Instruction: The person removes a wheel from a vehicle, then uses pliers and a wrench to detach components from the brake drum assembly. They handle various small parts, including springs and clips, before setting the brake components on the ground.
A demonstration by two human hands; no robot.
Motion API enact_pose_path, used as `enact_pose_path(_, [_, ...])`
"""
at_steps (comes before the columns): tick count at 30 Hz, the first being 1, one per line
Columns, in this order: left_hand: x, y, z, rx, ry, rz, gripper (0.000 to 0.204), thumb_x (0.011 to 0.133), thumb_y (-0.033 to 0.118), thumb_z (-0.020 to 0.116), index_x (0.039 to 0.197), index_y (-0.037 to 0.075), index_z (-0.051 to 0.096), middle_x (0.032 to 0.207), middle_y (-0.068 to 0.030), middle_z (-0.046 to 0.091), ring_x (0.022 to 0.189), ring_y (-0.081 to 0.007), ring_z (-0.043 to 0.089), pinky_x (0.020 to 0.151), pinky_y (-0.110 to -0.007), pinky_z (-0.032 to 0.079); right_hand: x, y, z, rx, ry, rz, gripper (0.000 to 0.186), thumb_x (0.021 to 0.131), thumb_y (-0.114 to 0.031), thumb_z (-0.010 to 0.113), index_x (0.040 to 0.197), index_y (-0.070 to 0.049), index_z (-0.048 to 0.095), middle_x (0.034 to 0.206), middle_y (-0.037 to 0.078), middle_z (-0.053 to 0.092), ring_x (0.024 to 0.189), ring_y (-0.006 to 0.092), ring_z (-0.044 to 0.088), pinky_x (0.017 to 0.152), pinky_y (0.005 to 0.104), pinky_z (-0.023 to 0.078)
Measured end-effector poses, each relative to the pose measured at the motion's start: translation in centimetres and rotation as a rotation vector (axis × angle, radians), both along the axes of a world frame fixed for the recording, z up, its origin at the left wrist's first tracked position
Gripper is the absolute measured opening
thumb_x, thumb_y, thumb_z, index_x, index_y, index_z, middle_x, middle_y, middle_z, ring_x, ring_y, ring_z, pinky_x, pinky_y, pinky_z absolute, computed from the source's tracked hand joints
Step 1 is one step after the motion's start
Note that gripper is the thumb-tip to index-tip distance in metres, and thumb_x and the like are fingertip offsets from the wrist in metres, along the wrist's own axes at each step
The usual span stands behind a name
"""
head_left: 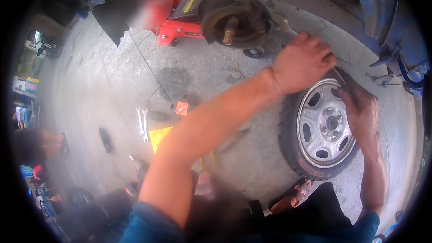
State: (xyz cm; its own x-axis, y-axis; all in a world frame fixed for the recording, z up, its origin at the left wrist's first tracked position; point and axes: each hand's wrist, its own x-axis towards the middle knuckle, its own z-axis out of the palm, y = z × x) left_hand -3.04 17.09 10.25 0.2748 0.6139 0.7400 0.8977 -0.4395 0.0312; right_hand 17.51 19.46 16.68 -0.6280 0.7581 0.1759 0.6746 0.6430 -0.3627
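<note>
My left hand [304, 62] is closed on a thin metal tool [337, 73] that slants between the brake hub [234, 22] and my right hand. My right hand [360, 112] has its fingers closed at the tool's lower end, slightly blurred. Below both hands a tyre on a silver steel wheel [315, 130] lies on the floor, its upper part partly covered by my hands. The hub has a rusty central spindle and sits under the raised vehicle, above and left of my left hand.
A red floor jack [175, 33] stands behind the hub. Two spanners [141, 121], an orange piece [182, 108] and a yellow item [157, 136] lie on the concrete left of my arm. Another person's leg [49, 140] shows at far left. Blue vehicle bodywork [375, 4] hangs above.
</note>
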Motion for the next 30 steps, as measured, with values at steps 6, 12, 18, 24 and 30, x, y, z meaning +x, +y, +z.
enact_pose_path(6, [-2.2,1.1,0.0,0.021,-0.102,0.081,0.027,0.063,0.007,0.061,0.09,0.011,0.061,0.086,-0.0042,0.057,0.086,-0.0255,0.054,0.076,-0.037,0.043,-3.0,2.7,0.8,0.273,0.006,0.169,0.025,0.084,-0.017,0.063,0.107,-0.008,0.065,0.084,0.015,0.066,0.07,0.0331,0.064,0.063,0.0382,0.049])
enact_pose_path(12, [-3.7,1.5,0.0,-0.094,-0.114,0.115,0.023,0.063,0.007,0.06,0.086,0.01,0.062,0.086,-0.0055,0.058,0.089,-0.0267,0.053,0.081,-0.04,0.043,-3.2,4.7,-0.1,0.223,0.172,0.12,0.02,0.08,-0.02,0.069,0.095,-0.007,0.068,0.08,0.01,0.065,0.061,0.0264,0.062,0.058,0.0348,0.047])
enact_pose_path(18, [-1.4,0.6,-0.5,0.07,-0.141,0.139,0.034,0.065,0.01,0.062,0.099,0.01,0.062,0.1,-0.0095,0.055,0.103,-0.0303,0.049,0.092,-0.046,0.04,-3.1,8.4,-1.2,0.792,0.106,0.36,0.019,0.072,-0.021,0.076,0.078,-0.007,0.064,0.07,0.005,0.059,0.06,0.0226,0.056,0.053,0.0338,0.044])
enact_pose_path(24, [-0.3,-4.3,-4.5,-0.011,-0.176,-0.002,0.041,0.066,0.013,0.063,0.107,0.011,0.059,0.107,-0.0102,0.053,0.109,-0.0302,0.047,0.095,-0.05,0.037,-3.4,11.4,-2.2,0.983,0.04,0.468,0.024,0.065,-0.022,0.08,0.076,-0.011,0.061,0.071,0.002,0.054,0.067,0.0221,0.053,0.06,0.0337,0.043])
enact_pose_path(30, [-7.4,-9.2,-4.1,0.125,-0.45,0.391,0.04,0.07,0.006,0.071,0.108,0.003,0.056,0.101,-0.0123,0.054,0.099,-0.0305,0.053,0.089,-0.043,0.042,-2.6,15.8,-3.4,1.117,0.063,0.51,0.027,0.063,-0.022,0.079,0.079,-0.01,0.061,0.083,0.003,0.059,0.073,0.0247,0.058,0.063,0.0369,0.044])
